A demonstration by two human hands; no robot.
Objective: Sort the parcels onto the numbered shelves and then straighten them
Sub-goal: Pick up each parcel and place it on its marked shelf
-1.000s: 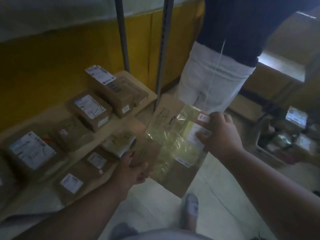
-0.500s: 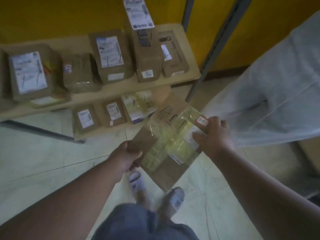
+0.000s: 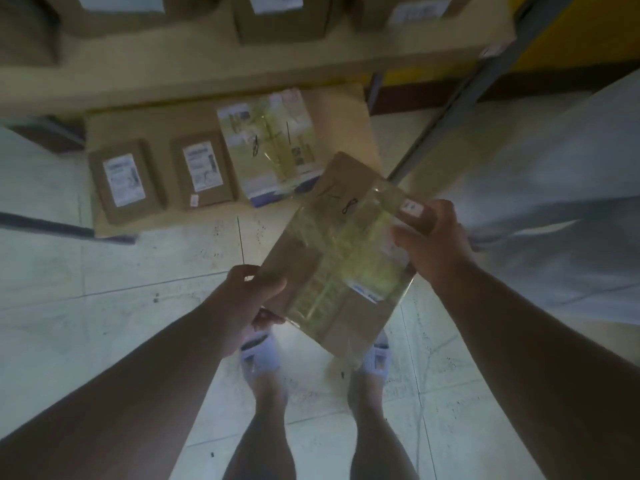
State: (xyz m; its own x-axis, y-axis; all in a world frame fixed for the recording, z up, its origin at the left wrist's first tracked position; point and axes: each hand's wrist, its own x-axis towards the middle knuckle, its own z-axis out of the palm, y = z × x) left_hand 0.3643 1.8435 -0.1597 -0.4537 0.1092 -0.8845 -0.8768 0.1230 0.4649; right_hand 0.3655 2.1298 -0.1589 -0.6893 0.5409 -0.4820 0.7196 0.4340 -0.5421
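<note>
I hold a flat brown parcel point(image 3: 341, 251) wrapped in yellowish clear tape, with a handwritten 8 near its top. My left hand point(image 3: 247, 299) grips its lower left edge. My right hand point(image 3: 433, 244) grips its upper right corner, thumb by a small red-and-white sticker. The parcel is tilted above the floor, in front of the low bottom shelf point(image 3: 332, 109). On that shelf lie two small brown boxes point(image 3: 126, 181) point(image 3: 204, 171) with white labels and a taped flat parcel point(image 3: 270, 143).
A higher shelf point(image 3: 242, 64) at the top carries several brown boxes point(image 3: 280, 19). A grey metal post point(image 3: 446, 112) slants at the right. Another person's light trousers point(image 3: 554, 202) stand close on the right. My feet in sandals point(image 3: 259, 351) are on the tiled floor.
My view has tipped further downward and closer to the shelves. The parcel stays in both hands, now nearer the bottom shelf's right end.
</note>
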